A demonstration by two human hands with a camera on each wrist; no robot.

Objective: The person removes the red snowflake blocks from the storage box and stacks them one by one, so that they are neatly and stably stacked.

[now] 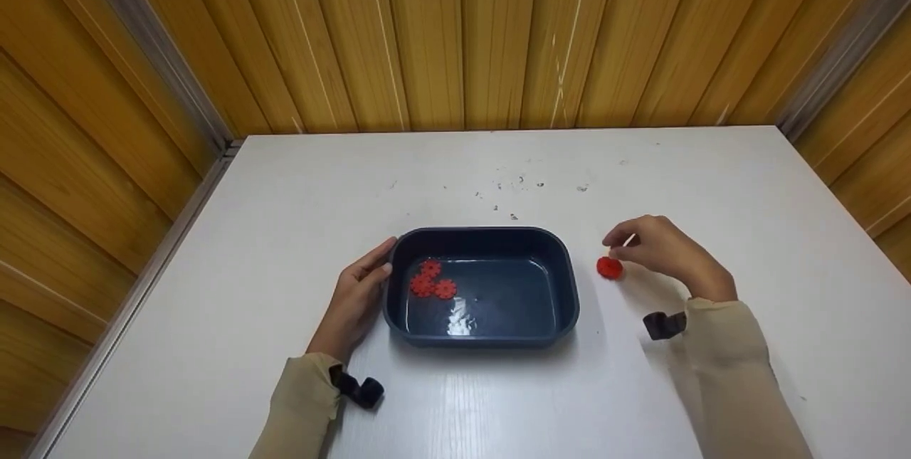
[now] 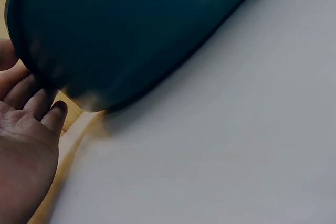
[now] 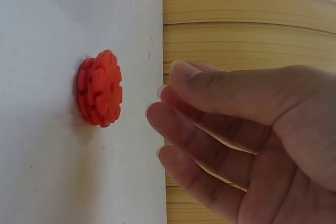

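A small stack of red discs (image 3: 107,90), flower-shaped and notched round the edge, is sitting on the desk (image 1: 235,260) just right of a dark blue tub (image 1: 484,342). The person's right hand (image 1: 662,252) is hovering close over it, the fingers (image 3: 173,121) loosely bent and grasping nothing; in the right wrist view a gap is showing between fingertips and discs. The left hand (image 1: 354,295) is resting at the tub's left end, its fingers unclenched and touching the outer wall. More red discs (image 1: 445,289) are lying inside the tub, toward the left. To my eye the pieces are looking like light, stiff plastic, hardly fragile, though the layers may be slipping apart if lifted by the top one alone. A pinch across opposite edges, low enough to be catching every layer, would be the surest hold.
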